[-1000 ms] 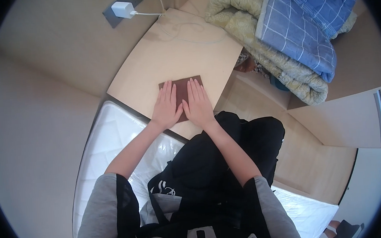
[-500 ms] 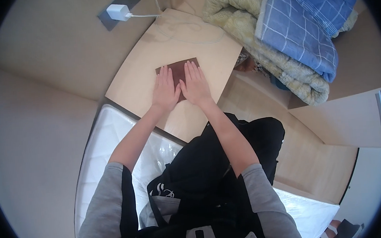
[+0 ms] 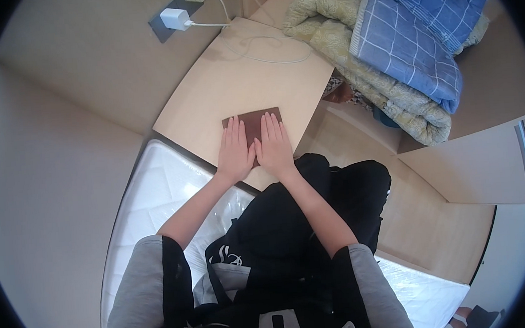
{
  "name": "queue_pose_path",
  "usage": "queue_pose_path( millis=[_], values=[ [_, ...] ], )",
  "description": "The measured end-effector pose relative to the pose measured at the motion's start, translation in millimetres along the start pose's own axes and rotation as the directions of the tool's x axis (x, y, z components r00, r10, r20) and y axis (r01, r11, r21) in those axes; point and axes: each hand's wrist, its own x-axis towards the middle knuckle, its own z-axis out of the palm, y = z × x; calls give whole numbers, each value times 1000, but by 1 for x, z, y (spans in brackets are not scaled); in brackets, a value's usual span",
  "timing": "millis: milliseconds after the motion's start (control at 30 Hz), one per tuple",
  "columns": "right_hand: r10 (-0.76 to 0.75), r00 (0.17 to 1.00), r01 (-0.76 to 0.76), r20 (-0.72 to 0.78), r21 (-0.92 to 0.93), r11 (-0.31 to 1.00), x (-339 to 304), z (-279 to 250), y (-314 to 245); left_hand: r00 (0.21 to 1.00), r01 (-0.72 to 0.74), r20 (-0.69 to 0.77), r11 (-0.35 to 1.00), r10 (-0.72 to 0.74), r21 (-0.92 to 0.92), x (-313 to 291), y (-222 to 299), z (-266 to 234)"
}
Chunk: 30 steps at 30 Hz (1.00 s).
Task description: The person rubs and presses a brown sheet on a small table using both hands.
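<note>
Flat: brown cloth (image 3: 251, 119), long axis left-right, under both hands (image 3: 255, 149)

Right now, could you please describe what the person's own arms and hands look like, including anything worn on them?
Both forearms are bare from the elbow down. The left hand and right hand wear no gloves, and no rings or watch can be made out. The sleeves are grey with broad black panels, pushed up to about the elbows, on a grey and black top.

Cloth (image 3: 251, 119): I'm seeing it lying on the board (image 3: 220, 93), under both hands.
Left hand (image 3: 235, 151): lying beside right hand (image 3: 273, 144).
Chargers (image 3: 176, 18): sitting behind the board.
Bedding (image 3: 389, 49): lying right of it.
</note>
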Motion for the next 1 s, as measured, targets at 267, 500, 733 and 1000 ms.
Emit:
queue_pose_path(
  millis=[267, 500, 733, 1000],
  values=[
    [-5, 1000, 4, 24, 21, 1000, -20, -9, -5, 999, -4, 43, 1000, 4, -6, -16, 8, -1],
    [-19, 1000, 18, -9, -22, 1000, 8, 1, 9, 999, -50, 9, 997, 49, 65, 16, -7, 7],
    [-8, 999, 1, -50, -140, 990, 57, 24, 36, 1000, -16, -25, 997, 18, 74, 74, -22, 21],
    [35, 997, -41, -66, -100, 994, 64, 24, 36, 1000, 8, -3, 996, -8, 87, 80, -21, 17]
  ],
)
